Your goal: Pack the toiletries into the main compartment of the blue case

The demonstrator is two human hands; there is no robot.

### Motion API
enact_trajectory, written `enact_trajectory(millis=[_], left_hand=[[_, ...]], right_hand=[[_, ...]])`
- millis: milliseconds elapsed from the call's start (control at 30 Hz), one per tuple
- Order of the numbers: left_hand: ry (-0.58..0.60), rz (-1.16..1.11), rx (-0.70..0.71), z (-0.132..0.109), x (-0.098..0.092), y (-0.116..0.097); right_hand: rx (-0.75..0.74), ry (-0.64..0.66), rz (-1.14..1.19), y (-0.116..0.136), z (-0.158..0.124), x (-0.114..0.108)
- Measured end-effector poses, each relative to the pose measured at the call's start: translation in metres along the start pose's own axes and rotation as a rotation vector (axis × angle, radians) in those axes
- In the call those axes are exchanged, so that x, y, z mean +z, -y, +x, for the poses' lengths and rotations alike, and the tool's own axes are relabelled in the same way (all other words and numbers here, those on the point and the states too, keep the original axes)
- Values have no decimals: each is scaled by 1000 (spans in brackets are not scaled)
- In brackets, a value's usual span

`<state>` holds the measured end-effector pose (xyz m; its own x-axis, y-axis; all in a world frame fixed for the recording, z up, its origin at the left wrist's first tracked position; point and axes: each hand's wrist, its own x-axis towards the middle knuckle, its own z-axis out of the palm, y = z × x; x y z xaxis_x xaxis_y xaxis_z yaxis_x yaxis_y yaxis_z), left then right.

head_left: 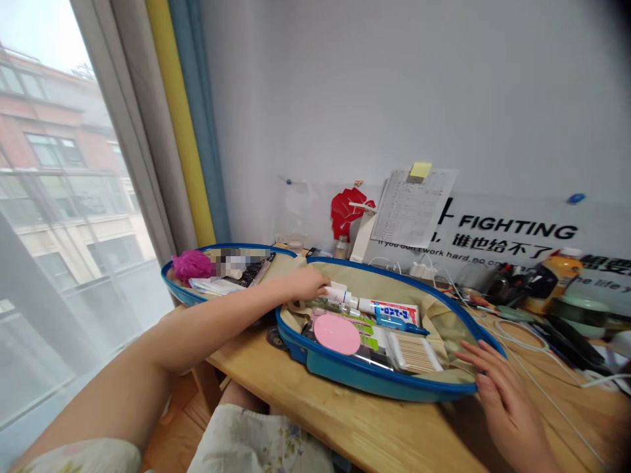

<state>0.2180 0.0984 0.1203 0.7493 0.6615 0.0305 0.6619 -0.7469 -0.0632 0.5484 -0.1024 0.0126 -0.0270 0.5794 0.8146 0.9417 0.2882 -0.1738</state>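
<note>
A blue suitcase (384, 387) lies unfolded on the wooden desk, with toiletries in its right half. My left hand (306, 284) reaches over the hinge side into that half, its fingers closed at the left end of a white tube (340, 295). Beside the tube lie a toothpaste box (394, 310) and a blue capped item (401, 324). A pink oval item (337, 334) and a clear pack of cotton swabs (414, 351) are nearer to me. My right hand (507, 397) rests on the right rim with fingers spread, holding nothing.
The suitcase's left half holds a magenta bath puff (192, 265) and flat packs (217, 287). White cables (522, 332) run across the desk (374, 420) on the right. An orange bottle (555, 279) and a green bowl (582, 312) stand near the wall. Curtains (185, 125) hang left.
</note>
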Motion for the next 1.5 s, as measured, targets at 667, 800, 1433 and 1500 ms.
enact_trajectory(millis=[667, 800, 1433, 1500], left_hand=[[148, -60, 5, 8, 27, -5], [104, -79, -36, 6, 25, -8], [41, 149, -723, -116, 39, 203], [81, 165, -693, -119, 46, 210]], right_hand=[[38, 23, 12, -2, -2, 0], [70, 34, 12, -1, 0, -2], [-40, 19, -55, 0, 0, 0], [-65, 1, -73, 1, 1, 0]])
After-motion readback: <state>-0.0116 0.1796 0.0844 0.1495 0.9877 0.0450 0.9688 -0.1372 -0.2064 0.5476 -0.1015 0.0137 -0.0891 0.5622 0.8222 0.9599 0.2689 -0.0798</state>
